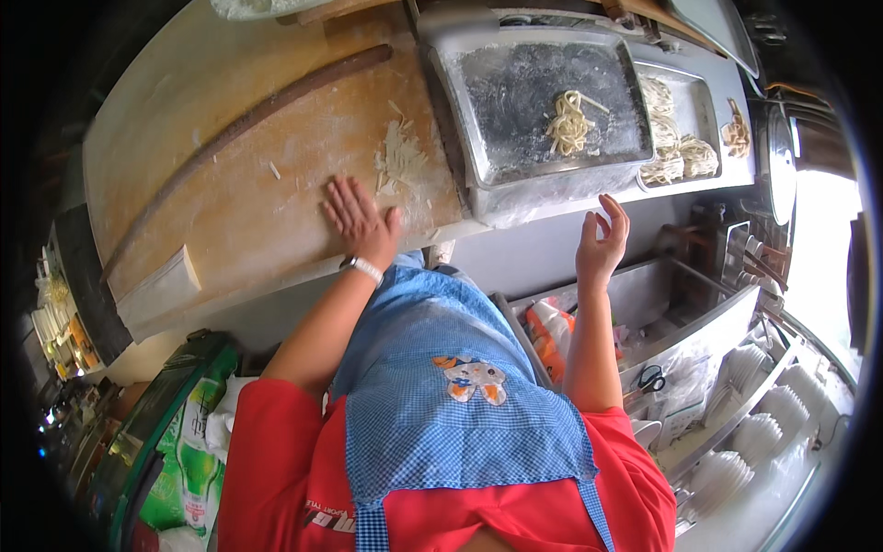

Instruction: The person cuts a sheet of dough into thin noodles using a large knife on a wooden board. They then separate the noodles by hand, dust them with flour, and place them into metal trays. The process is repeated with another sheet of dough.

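My left hand [362, 224], a pale band on its wrist, rests palm down with fingers spread at the front of a floured wooden board [276, 207]. Thin dough scraps [400, 159] lie just beyond it. A long dark wooden rod [241, 131], probably a rolling pin, crosses the board. My right hand [603, 238] is raised near the counter's front edge, fingers loosely bent and holding nothing. Beyond it, a floured metal tray [483, 172] holds one small heap of cut noodles [571, 124]. Several noodle bundles [666, 131] lie in a second metal tray [714, 131] to its right.
A folded white sheet [165, 283] lies at the board's front left. Below the counter on the right, an open drawer [690, 331] holds bags; scissors [650, 378] and stacked white containers [717, 476] are nearby. A green box [172, 414] stands at lower left.
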A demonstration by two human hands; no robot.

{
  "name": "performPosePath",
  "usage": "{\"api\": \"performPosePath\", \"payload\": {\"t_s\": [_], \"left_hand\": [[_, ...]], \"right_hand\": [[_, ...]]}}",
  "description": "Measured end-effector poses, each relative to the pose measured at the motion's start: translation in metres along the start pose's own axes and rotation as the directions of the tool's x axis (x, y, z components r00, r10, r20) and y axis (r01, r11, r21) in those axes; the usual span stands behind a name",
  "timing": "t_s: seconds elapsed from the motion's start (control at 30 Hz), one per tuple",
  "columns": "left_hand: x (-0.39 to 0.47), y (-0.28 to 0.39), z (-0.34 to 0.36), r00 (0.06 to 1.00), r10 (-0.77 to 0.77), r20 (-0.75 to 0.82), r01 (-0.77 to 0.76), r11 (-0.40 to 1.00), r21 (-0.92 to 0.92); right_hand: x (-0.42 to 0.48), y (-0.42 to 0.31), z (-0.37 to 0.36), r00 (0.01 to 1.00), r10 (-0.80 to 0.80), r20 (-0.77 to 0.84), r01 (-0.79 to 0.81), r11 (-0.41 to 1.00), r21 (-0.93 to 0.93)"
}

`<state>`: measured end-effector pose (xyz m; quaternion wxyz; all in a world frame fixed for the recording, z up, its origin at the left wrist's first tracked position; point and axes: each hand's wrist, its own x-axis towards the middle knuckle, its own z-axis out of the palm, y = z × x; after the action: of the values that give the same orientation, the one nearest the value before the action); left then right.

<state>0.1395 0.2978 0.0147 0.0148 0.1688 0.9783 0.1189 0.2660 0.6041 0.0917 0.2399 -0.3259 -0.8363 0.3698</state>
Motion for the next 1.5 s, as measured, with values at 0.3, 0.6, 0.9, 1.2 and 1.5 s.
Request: {"api": "performPosePath", "payload": {"t_s": [0.3,0.6,0.9,1.2,1.5], "left_hand": [[0.093,0.074,0.030,0.989,0.146,-0.016,-0.147,0.984,-0.101],[0.051,-0.126,0.037,0.719,-0.527,-0.453,0.584,0.811,-0.018],[0.133,0.037,0.010,0.987,-0.034,0.155,0.041,0.998,-0.045],[0.067,0.040,-0.009,0.976,0.100,-0.195,-0.186,0.849,-0.495],[-0.064,-0.248,-0.093,0.923,-0.296,-0.244,0.258,0.950,-0.174]], "right_hand": [[0.005,-0.012,0.011,0.981,-0.154,0.114,0.153,0.988,0.016],[-0.040,-0.016,0.015,0.920,-0.270,0.284,0.276,0.961,0.016],[-0.088,-0.047,0.082,0.470,-0.636,0.612,0.505,0.762,0.405],[-0.086,-0.063,0.156,0.142,-0.435,0.889,0.740,0.643,0.197],[-0.042,-0.085,0.233,0.823,-0.400,0.403,0.531,0.793,-0.297]]}}
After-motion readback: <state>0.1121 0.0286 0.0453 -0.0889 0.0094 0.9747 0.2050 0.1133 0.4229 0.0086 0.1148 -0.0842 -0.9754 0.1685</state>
